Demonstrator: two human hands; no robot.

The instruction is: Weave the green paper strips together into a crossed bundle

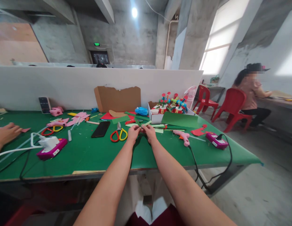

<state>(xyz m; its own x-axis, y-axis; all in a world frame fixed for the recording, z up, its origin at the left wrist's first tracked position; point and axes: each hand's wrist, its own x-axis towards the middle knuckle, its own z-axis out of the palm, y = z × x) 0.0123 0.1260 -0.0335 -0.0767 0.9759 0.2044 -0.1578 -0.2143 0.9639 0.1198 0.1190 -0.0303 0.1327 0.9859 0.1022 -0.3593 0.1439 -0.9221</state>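
Note:
My left hand (134,133) and my right hand (149,131) meet above the green table, fingers pinched close together. Between them is a narrow green paper strip (138,122), partly covered by the fingertips. A pale green strip (147,123) shows at my right fingertips. To the left of my hands lie scissors (119,133) with one red and one yellow handle. Behind my hands are red-handled pliers (130,121) and sheets of green paper (120,119). A pink glue gun (183,137) rests to the right, its black cord running off the table's front edge.
A white box (156,118) holds several colourful paper figures. A black phone (100,129) and purple power strips (216,140) lie on the table (101,160). A co-worker's hand (9,133) is at the far left. Another person (249,88) sits beyond red chairs (234,102).

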